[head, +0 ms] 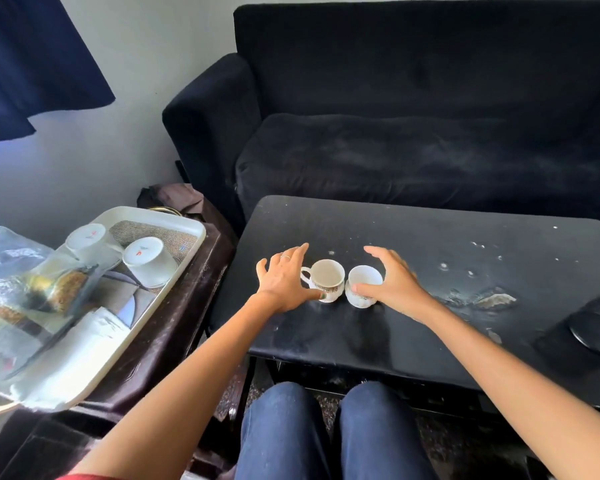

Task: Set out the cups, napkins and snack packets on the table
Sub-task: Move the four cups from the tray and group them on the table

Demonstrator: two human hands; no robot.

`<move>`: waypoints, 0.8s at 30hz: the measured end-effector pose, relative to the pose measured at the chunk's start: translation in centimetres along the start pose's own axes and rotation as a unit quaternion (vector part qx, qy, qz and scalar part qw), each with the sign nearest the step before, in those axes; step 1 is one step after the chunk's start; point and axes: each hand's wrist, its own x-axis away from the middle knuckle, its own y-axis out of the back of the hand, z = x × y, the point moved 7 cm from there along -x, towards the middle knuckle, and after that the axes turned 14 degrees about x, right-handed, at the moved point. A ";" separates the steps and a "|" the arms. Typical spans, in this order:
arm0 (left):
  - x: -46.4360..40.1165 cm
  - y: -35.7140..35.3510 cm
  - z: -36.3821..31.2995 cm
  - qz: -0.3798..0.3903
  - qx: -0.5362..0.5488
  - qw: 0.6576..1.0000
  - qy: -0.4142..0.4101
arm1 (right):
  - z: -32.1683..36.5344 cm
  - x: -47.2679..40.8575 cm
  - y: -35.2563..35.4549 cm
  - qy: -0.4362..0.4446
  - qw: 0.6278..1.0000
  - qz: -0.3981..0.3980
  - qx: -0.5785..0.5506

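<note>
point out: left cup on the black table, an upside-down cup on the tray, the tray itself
left cup [327, 276]: head view, inside of the bowl.
upside-down cup [152, 264]: head view, side wall.
tray [197, 227]: head view, far right rim.

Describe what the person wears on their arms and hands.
Both forearms are bare. The left hand wears a thin ring on one finger. A bit of red sleeve shows at the bottom edge on the left arm. The right hand shows no ring or other jewellery.

Soft daylight enters from the left beside the curtain [32, 64], casting a bluish glow on the wall below it. The sofa [413, 109] right of the curtain sinks into murk (detail lost). Edges bow; near-left items blur.
</note>
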 end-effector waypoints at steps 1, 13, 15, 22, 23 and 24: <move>0.6 0.9 0.3 -0.012 0.005 1.000 0.002 | 1.1 0.2 0.3 0.013 1.000 -0.010 0.006; 8.0 12.2 7.7 -0.177 0.145 0.969 0.090 | 18.6 0.9 -3.9 0.161 0.986 0.000 -0.032; 8.9 13.3 9.3 -0.206 0.171 0.956 0.117 | 20.9 1.0 -5.2 0.175 0.984 0.016 -0.020; 10.1 14.2 13.9 -0.251 0.202 0.926 0.198 | 25.9 0.4 -9.3 0.194 0.979 0.054 0.005; 10.1 14.2 14.4 -0.257 0.209 0.921 0.205 | 26.2 0.1 -9.9 0.192 0.980 0.059 0.005; 10.2 14.2 14.8 -0.261 0.218 0.916 0.211 | 26.5 -0.1 -10.4 0.189 0.980 0.063 0.005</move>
